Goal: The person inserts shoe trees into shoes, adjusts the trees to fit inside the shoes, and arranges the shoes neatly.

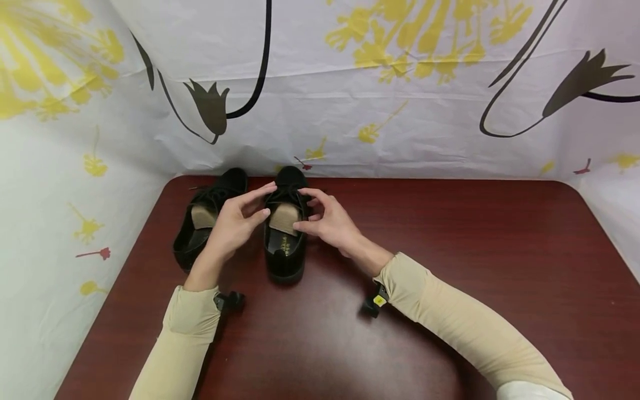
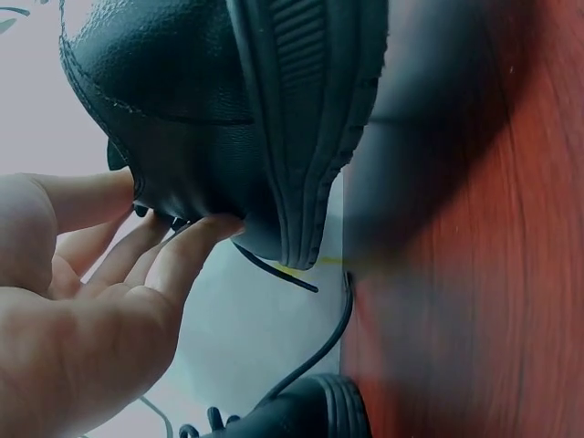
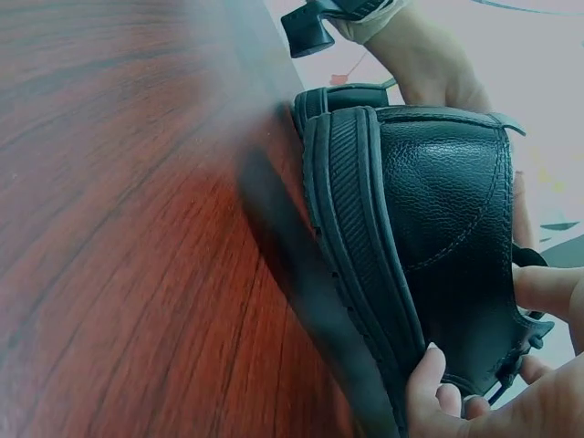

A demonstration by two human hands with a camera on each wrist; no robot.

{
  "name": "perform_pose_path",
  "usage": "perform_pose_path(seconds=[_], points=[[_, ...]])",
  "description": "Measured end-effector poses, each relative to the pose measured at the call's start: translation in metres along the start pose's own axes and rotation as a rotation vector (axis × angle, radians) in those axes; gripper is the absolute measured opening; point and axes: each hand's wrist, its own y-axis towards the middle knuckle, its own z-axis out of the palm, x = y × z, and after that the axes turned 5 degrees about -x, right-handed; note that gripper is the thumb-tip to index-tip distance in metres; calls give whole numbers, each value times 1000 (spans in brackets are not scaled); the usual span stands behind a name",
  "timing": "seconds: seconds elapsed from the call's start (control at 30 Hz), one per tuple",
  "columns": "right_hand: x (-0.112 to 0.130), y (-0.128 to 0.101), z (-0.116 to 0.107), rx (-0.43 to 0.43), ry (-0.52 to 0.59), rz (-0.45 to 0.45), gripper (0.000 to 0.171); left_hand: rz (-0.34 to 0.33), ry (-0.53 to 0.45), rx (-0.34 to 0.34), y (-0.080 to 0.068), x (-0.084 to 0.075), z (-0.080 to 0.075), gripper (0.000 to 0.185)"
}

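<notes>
A black lace-up leather shoe (image 1: 285, 265) is at the back left of the table, toe toward the wall, with tan lining (image 1: 284, 216) showing in its opening. My left hand (image 1: 237, 222) holds its left side, thumb by the opening and fingers along the lace area. On the other side my right hand (image 1: 330, 219) holds it, thumb at the collar edge and fingertips (image 3: 427, 370) low by the sole. A dark shadow runs beside the sole in the right wrist view. The matching shoe (image 1: 186, 253) stands to the left, partly hidden behind my left hand.
The dark red wooden table (image 1: 450, 244) extends far to the right of the shoes. A white cloth (image 1: 400, 144) with yellow and dark plant prints hangs behind the table's back edge and along its sides. A loose black lace (image 2: 328, 339) dangles near the other shoe's toe.
</notes>
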Motion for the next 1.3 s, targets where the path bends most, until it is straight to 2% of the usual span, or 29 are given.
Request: perform_pose_path(seconds=[0.13,0.27,0.5,0.8,0.93,1.2,1.3], points=[[0,3,6,13,35,9,72,-12,6,8,0,0,-6,52],[-1,4,11,14,25,4,71,-13,17,3,-1,2,-10,52],[-4,7,17,25,15,11,72,-64,-7,4,-5,6,-18,52],[0,10,26,24,43,10,70,-88,10,14,-3,3,-35,50],[1,12,31,33,79,24,70,-93,13,13,-3,3,-44,50],[3,13,39,27,126,40,70,-78,94,-13,0,5,-56,45],[5,14,44,5,129,44,71,-80,57,-25,1,7,-59,44]])
